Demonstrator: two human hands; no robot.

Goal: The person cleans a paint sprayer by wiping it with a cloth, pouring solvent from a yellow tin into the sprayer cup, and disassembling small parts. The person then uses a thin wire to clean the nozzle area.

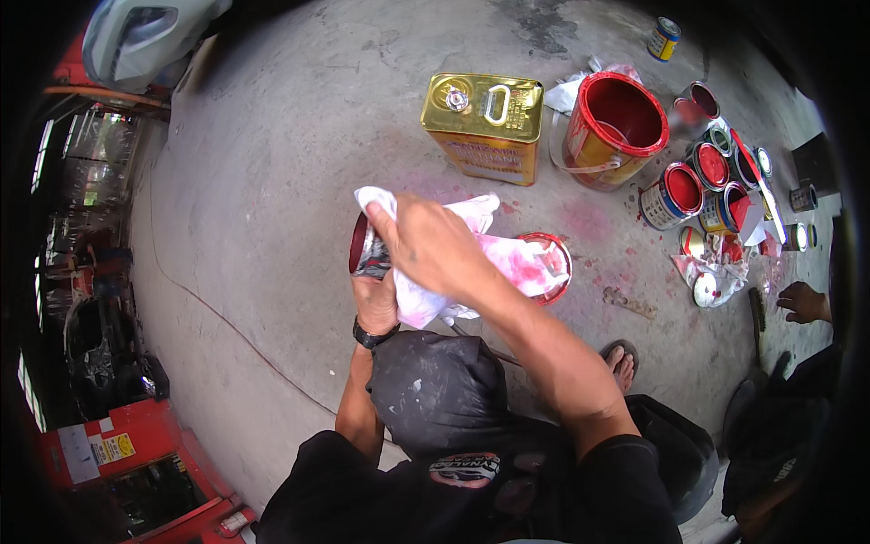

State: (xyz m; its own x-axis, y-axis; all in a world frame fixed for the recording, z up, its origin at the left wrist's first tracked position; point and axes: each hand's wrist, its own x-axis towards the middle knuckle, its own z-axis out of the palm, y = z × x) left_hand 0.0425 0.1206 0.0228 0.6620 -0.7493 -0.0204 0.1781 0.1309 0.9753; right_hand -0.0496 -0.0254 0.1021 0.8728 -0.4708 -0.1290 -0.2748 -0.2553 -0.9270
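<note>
My left hand (pixel 376 299) grips a small metal paint can (pixel 370 251) that lies tilted, its dark red open end to the left. Over it, my right hand (pixel 431 241) presses a white rag (pixel 416 299) with pink stains against the can's side. The rag trails right over a red-rimmed round lid (pixel 564 272) on the floor. Beyond my hands stands a rectangular gold thinner tin (pixel 486 153), upright. Right of the tin is a large open bucket (pixel 605 153), coated red inside. The far side of the small can is hidden.
Several open paint cans (pixel 680 204) crowd the floor at the right, with a red-smeared stick (pixel 768 204) across them. Near them lie crumpled stained paper (pixel 731 275) and a brush (pixel 758 319). Another person's hand (pixel 805 302) is at the right edge. A thin cable (pixel 231 333) crosses the floor.
</note>
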